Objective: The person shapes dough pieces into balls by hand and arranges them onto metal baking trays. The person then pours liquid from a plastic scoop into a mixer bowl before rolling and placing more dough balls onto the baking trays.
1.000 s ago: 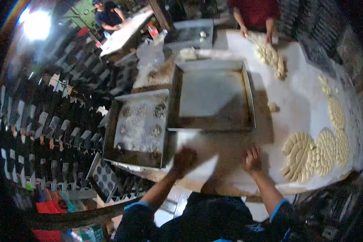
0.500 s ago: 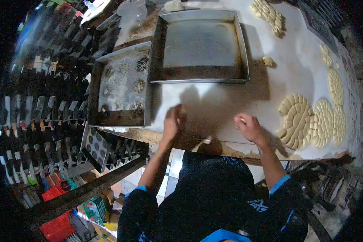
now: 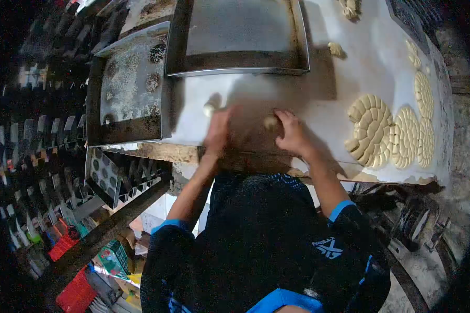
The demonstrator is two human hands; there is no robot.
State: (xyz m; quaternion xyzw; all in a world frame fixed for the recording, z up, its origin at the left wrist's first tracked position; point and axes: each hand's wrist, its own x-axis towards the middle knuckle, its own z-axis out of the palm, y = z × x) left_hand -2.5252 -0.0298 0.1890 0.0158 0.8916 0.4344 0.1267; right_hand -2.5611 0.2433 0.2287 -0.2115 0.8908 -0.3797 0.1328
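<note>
While the right hand [image 3: 296,134] stands open beside a dough piece [image 3: 270,123] on the table [image 3: 196,94], the left hand [image 3: 218,134], blurred, is next to a second dough lump [image 3: 209,109]; the left grip cannot be determined.

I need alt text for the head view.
Bare left hand and right hand over a white table, the right beside a small, pale dough lump. Rectangular grey metal trays stand beyond; pale dough clusters lie to the right.
</note>
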